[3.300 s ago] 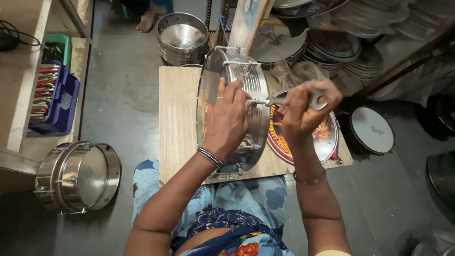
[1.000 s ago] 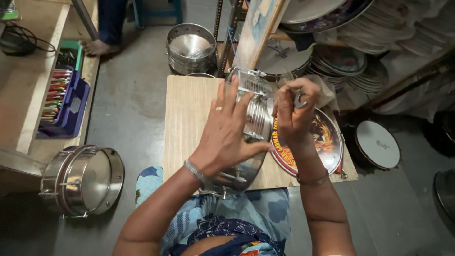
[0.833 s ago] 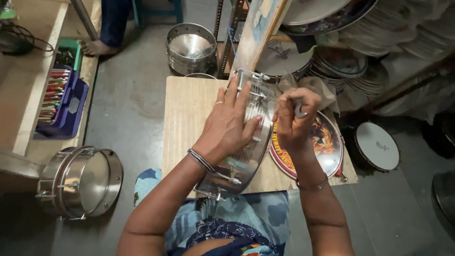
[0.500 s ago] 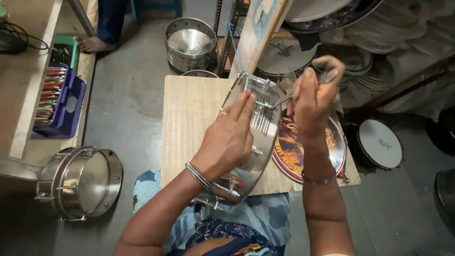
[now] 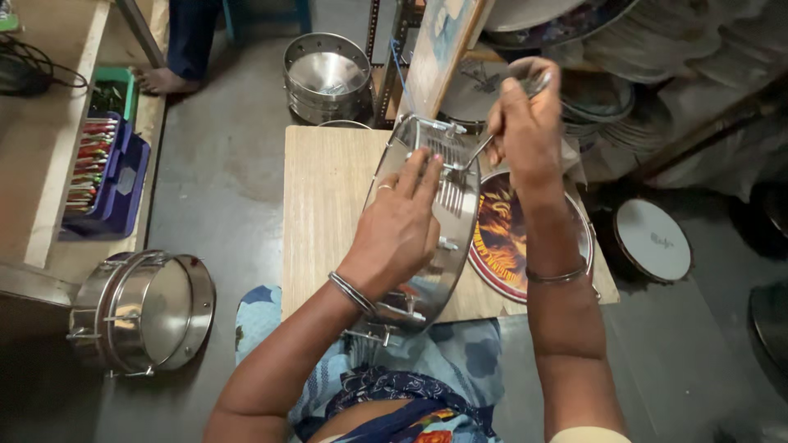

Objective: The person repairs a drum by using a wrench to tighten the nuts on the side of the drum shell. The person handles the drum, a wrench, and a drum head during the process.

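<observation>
A shiny steel drum shell stands on its edge on a small wooden table, tilted toward me. My left hand lies flat against its side with fingers spread, steadying it. My right hand is raised above the shell's far rim and grips a thin metal tool whose tip reaches a tension fitting on the shell. A round drum skin with an orange and black picture lies flat on the table under my right forearm.
A finished steel drum lies on the floor at left. Another steel shell stands behind the table, beside a leaning wooden board. Blue tray of coloured sticks at left. Stacked drum skins and a white drum head at right. A person's bare foot at the back.
My right hand has lifted up and away from the shell's side to above its far rim, with the tool. My left hand has slid slightly lower on the shell.
</observation>
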